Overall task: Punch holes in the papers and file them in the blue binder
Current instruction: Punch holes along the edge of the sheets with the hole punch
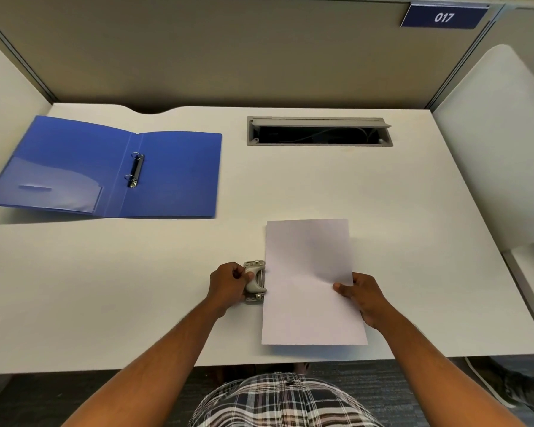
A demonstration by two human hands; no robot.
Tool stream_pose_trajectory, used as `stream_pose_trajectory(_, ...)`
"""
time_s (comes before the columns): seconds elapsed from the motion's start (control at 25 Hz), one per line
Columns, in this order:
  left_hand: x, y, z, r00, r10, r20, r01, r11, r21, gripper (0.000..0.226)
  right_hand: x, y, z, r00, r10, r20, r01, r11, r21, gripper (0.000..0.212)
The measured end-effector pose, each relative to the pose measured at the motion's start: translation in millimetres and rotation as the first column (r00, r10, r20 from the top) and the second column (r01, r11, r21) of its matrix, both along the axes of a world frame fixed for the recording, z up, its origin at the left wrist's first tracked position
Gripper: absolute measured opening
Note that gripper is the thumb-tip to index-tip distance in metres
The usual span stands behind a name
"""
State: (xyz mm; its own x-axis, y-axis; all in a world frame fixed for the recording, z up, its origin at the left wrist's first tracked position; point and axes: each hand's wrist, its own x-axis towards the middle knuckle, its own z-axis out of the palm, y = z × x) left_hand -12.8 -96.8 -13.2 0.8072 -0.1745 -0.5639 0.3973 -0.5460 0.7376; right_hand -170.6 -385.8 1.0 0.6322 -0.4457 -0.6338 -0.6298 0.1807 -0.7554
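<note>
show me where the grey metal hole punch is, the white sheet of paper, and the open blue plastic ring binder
Grey metal hole punch [255, 282], head view: its lever.
White sheet of paper [309, 272], head view: its middle.
Open blue plastic ring binder [179, 174], head view: right cover.

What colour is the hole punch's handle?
Light grey; the punch shows best in the head view, gripped by the left hand.

— Where is the blue binder [167, 171]?
— It lies open and flat on the far left of the desk, its two metal rings [135, 170] closed.
— And the papers [309, 282]?
— White, blank, lying near the front edge. Their left edge is inside the grey hole punch [255, 282].
</note>
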Motion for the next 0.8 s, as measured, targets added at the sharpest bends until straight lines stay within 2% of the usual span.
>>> stream_pose_trajectory(0.8, -5, 0, -1, 0.999, 0.005, 0.044, -0.005, 1.000, 0.001, 0.018, 9, -7, 9, 0.993, 0.122, 0.008, -0.117, 0.969, -0.217, 0.019)
